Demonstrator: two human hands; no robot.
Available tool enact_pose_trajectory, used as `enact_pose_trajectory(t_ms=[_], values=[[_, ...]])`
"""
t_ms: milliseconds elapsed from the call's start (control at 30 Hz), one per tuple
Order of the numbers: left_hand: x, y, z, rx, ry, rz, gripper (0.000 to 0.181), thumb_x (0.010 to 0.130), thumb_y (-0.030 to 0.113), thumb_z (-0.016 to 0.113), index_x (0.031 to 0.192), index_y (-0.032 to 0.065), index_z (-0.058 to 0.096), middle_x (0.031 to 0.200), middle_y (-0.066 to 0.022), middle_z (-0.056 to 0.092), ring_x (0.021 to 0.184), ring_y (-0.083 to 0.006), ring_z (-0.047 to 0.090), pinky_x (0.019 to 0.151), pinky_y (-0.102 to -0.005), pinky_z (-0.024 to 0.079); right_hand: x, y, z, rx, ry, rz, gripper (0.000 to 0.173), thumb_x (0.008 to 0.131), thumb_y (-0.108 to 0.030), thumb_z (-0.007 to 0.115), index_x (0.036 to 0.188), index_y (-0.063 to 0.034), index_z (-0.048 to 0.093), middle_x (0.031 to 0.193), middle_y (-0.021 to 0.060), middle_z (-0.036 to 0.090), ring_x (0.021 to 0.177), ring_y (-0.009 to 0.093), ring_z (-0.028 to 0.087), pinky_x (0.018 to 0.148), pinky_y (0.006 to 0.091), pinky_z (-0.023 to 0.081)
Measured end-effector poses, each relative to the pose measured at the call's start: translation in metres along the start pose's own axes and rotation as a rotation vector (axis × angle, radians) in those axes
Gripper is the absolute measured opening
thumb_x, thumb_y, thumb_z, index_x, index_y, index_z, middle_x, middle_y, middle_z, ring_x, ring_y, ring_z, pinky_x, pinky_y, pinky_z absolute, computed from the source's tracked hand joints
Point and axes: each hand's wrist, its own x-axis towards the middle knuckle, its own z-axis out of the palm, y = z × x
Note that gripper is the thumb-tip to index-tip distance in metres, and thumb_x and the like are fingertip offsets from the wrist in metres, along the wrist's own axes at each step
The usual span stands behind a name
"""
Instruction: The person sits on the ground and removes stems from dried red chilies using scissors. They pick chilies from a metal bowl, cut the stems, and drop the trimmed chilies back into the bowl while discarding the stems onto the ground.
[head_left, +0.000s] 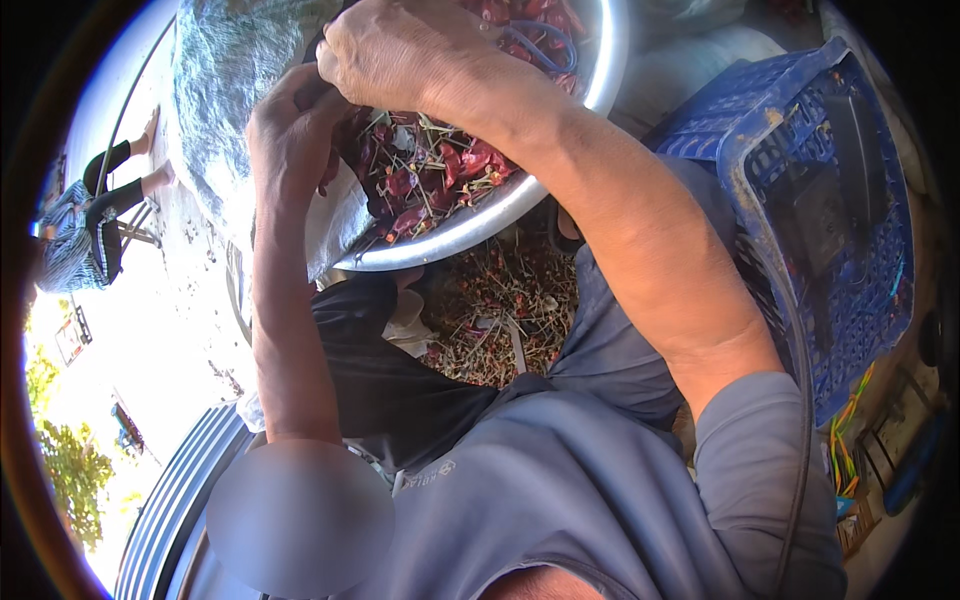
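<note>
Both hands meet above a wide metal basin (450, 251) that holds dried red chillies (472, 161) and loose stems. My left hand (292, 116) is curled at the basin's left side, beside a woven plastic sack (217, 97). Just above and to the right of it, my right hand (401, 56) is bent into a fist-like shape. Something dark shows between the two hands, too hidden to name. The fingertips are mostly out of sight, so what they grip is unclear. A blue loop (544, 45) lies on the chillies behind my right wrist.
Chilli stems and scraps (502, 315) cover the ground between my legs. At my right stands a blue plastic crate (840, 225) with dark objects behind its lattice; a cable (802, 420) runs down past it. Another person (82, 225) sits off to the left.
</note>
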Motion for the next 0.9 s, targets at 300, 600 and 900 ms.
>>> enact_pose_trajectory(t_ms=[300, 600, 900], values=[[0.042, -0.084, 0.012, 0.227, -0.191, -0.277, 0.027, 0.079, 0.017, 0.07, 0.104, 0.0063, 0.072, 0.086, -0.012, 0.073, 0.08, -0.0216, 0.07, 0.075, -0.035, 0.054, 0.032, 0.049, 0.02, 0.175, 0.562, -0.077, 0.006, 0.079, -0.01, 0.065, 0.074, -0.0067, 0.068, 0.07, 0.0099, 0.068, 0.066, 0.025, 0.07, 0.062, 0.0373, 0.056], [0.061, -0.134, 0.053, 0.94, -0.082, 0.101, 0.031, 0.078, 0.022, 0.06, 0.102, 0.0098, 0.075, 0.1, -0.0192, 0.072, 0.101, -0.0374, 0.067, 0.087, -0.0477, 0.053, 0.035, 0.053, 0.017, 0.374, 0.501, -0.079, 0.008, 0.077, -0.009, 0.065, 0.071, -0.0076, 0.07, 0.067, 0.0105, 0.069, 0.067, 0.024, 0.07, 0.064, 0.0359, 0.056], [0.036, -0.086, 0.014, 0.23, -0.16, -0.179, 0.022, 0.084, 0.022, 0.068, 0.097, 0.0061, 0.075, 0.086, -0.0109, 0.074, 0.077, -0.021, 0.072, 0.077, -0.0331, 0.055, 0.029, 0.047, -0.013, 0.801, 0.091, 0.447, 0.015, 0.083, -0.019, 0.066, 0.075, -0.0071, 0.072, 0.073, 0.0165, 0.07, 0.076, 0.027, 0.071, 0.067, 0.0389, 0.057]])
